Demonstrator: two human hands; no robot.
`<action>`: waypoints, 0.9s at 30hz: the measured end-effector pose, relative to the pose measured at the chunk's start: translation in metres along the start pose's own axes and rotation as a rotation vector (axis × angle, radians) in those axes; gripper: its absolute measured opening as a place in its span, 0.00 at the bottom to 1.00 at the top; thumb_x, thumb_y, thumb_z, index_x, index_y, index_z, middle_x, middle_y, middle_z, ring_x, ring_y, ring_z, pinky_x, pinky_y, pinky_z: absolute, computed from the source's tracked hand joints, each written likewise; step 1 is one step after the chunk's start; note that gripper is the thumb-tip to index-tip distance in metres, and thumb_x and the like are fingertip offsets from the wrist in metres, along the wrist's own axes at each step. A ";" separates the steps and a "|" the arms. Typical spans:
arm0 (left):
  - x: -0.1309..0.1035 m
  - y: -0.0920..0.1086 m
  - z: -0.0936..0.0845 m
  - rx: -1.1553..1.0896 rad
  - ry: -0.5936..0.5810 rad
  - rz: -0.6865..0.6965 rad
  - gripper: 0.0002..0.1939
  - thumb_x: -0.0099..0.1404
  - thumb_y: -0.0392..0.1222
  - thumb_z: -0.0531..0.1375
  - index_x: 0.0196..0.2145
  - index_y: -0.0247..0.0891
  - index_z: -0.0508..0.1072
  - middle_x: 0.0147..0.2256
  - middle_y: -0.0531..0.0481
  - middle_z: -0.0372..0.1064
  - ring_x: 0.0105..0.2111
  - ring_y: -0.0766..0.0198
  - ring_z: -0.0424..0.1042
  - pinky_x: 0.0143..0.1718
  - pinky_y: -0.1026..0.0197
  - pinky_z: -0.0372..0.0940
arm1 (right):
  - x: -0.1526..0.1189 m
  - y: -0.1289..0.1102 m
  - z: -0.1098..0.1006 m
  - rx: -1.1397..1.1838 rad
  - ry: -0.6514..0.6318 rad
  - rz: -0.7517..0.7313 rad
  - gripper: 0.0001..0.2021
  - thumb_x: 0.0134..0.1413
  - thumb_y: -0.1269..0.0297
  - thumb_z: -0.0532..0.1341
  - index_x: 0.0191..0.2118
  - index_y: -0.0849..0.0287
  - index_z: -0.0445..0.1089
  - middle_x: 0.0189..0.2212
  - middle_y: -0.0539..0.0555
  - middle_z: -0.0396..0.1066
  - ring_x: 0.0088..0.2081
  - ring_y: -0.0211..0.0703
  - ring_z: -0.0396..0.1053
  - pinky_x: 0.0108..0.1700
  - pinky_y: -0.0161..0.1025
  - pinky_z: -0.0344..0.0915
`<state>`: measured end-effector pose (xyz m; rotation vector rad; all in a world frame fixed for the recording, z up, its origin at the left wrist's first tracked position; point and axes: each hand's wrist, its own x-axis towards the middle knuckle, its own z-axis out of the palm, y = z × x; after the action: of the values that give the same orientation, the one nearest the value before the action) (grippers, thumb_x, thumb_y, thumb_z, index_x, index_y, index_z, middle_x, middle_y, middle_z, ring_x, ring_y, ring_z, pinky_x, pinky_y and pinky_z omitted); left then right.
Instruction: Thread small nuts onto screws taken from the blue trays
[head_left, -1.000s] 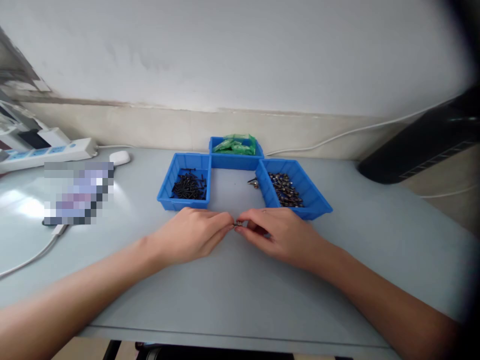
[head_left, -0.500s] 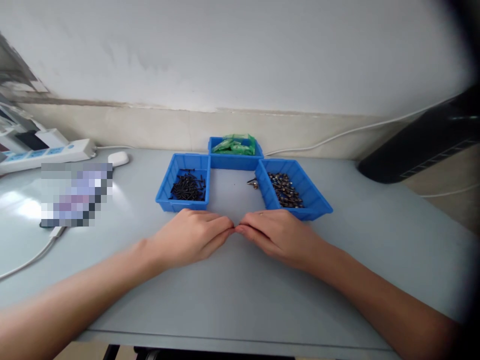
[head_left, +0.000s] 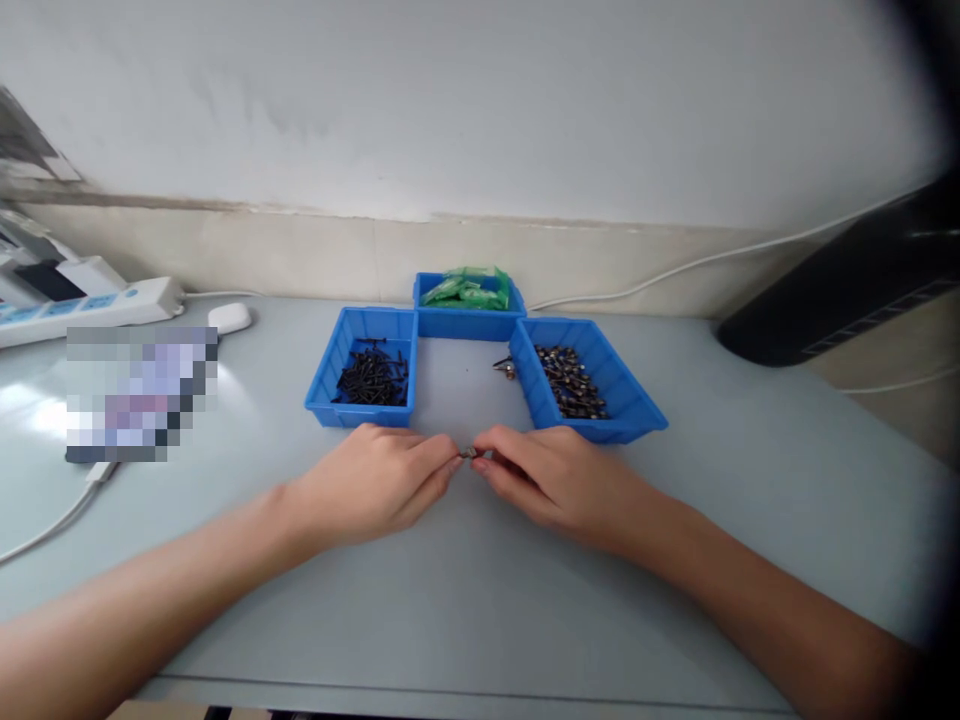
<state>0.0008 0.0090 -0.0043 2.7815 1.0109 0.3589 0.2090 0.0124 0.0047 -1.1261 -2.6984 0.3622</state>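
Note:
A small metal piece [head_left: 468, 453] shows between the fingertips of both hands, low in front of the bins. My left hand [head_left: 386, 475] pinches its left end. At its right end are the thumb and forefinger of my right hand [head_left: 559, 475], closed around it. Black screws [head_left: 373, 375] lie in the left blue bin [head_left: 360, 413]. Shiny metal fasteners [head_left: 571, 380] fill part of the right blue bin [head_left: 630, 385]. Outside that bin's left wall lie a few loose metal pieces [head_left: 508, 368]. The back blue bin [head_left: 471, 324] holds green plastic packets [head_left: 469, 290].
On the left are a blurred-out phone [head_left: 142, 395] with a white cable [head_left: 56, 525], a white case [head_left: 229, 318] and a power strip [head_left: 97, 308]. A black cylindrical object [head_left: 795, 300] stands at the right rear. The wall [head_left: 450, 120] rises behind the grey table [head_left: 465, 600].
My fingertips have parted slightly, and the small metal piece between them has come into view. The camera view has shifted a little.

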 end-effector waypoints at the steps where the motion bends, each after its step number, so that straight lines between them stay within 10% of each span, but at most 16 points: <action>1: 0.000 0.000 0.000 0.002 -0.002 0.007 0.15 0.69 0.39 0.44 0.28 0.36 0.64 0.22 0.53 0.63 0.21 0.67 0.63 0.23 0.63 0.56 | 0.000 0.000 0.001 -0.007 0.006 -0.003 0.11 0.61 0.63 0.49 0.40 0.60 0.65 0.21 0.49 0.68 0.23 0.39 0.67 0.24 0.33 0.55; 27: -0.002 -0.003 0.001 -0.029 0.076 0.059 0.15 0.69 0.39 0.46 0.30 0.35 0.69 0.24 0.51 0.67 0.23 0.65 0.67 0.23 0.63 0.59 | -0.003 0.003 0.007 -0.061 0.066 -0.124 0.12 0.63 0.64 0.48 0.37 0.60 0.67 0.25 0.51 0.72 0.27 0.41 0.71 0.28 0.35 0.60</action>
<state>-0.0023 0.0094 -0.0058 2.7956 0.9324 0.4863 0.2115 0.0114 -0.0033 -0.9624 -2.7208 0.2212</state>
